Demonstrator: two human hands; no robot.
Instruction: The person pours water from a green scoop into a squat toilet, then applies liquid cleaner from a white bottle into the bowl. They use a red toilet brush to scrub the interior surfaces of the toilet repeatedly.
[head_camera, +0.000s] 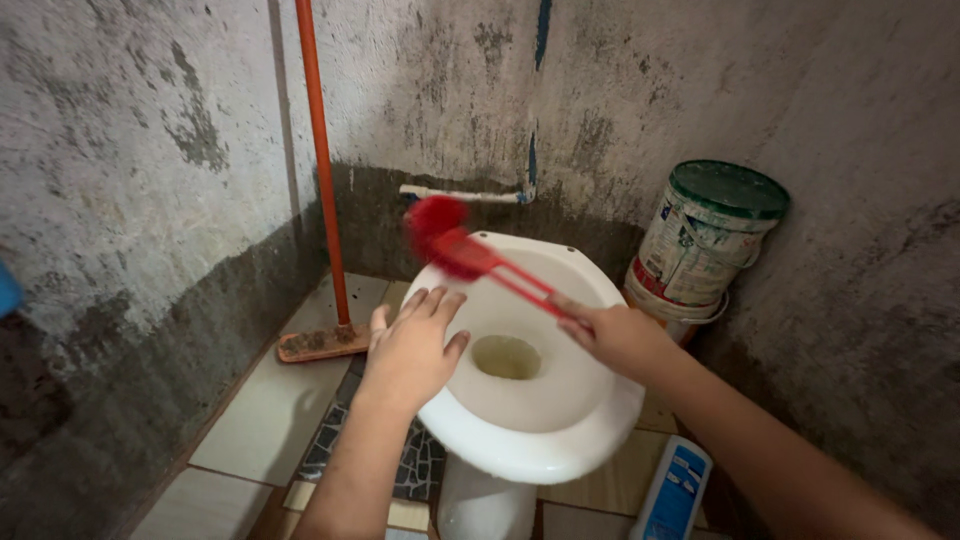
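The red plastic toilet brush sits tilted over the far rim of the white ceramic toilet bowl, its blurred bristle head beyond the fingertips of the left hand. The right hand clenches the brush's thin handle end. The left hand's fingers lie released and flat on the near-left rim. Left of those fingers, open tiled floor runs to an orange-handled broom against the wall. Right of the right hand stands 1 green-lidded bucket.
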